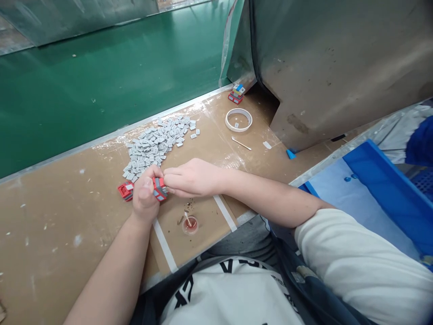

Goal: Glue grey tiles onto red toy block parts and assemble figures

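Note:
My left hand (146, 197) is closed around a small red and grey block piece (159, 189) just above the brown work surface. The fingers of my right hand (191, 178) are pressed together at the right side of that piece; whatever they pinch is hidden. Left of my left hand lies another red and grey piece (126, 191). Behind both hands spreads a pile of small grey tiles (152, 145). Nearer my body, a small clear cup (190, 225) holds red liquid and a cotton swab.
A roll of white tape (238, 120), a cotton swab (241, 143) and a red, yellow and blue block piece (236, 94) lie at the back right. Beyond the table runs a green belt (111, 76). A blue tray (382, 194) stands on the right, below a metal panel.

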Action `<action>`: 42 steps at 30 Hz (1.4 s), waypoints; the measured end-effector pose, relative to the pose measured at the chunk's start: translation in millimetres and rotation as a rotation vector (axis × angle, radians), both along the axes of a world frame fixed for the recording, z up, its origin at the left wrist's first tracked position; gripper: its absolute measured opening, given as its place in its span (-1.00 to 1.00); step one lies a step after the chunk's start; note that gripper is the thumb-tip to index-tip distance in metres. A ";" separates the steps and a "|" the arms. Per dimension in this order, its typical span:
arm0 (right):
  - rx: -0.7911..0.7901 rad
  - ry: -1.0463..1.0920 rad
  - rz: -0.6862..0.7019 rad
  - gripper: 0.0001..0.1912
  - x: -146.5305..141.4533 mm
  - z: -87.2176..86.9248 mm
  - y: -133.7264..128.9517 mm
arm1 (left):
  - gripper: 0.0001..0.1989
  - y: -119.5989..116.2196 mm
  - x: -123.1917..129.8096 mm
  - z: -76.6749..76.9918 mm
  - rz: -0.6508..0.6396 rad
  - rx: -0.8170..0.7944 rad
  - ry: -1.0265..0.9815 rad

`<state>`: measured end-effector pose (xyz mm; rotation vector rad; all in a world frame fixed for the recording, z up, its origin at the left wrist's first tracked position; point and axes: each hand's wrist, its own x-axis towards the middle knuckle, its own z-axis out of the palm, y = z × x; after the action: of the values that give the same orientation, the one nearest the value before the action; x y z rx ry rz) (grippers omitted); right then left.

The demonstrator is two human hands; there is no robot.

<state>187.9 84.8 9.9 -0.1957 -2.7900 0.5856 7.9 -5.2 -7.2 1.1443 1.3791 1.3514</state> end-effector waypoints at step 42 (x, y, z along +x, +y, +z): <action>-0.330 0.041 -0.117 -0.85 -12.2 -12.0 -5.5 | -0.59 17.4 2.5 0.0 0.027 -0.045 -0.261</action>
<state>175.6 79.3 -2.1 -0.4059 -2.6044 1.0048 10.4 12.2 -7.2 0.8865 1.2326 1.4264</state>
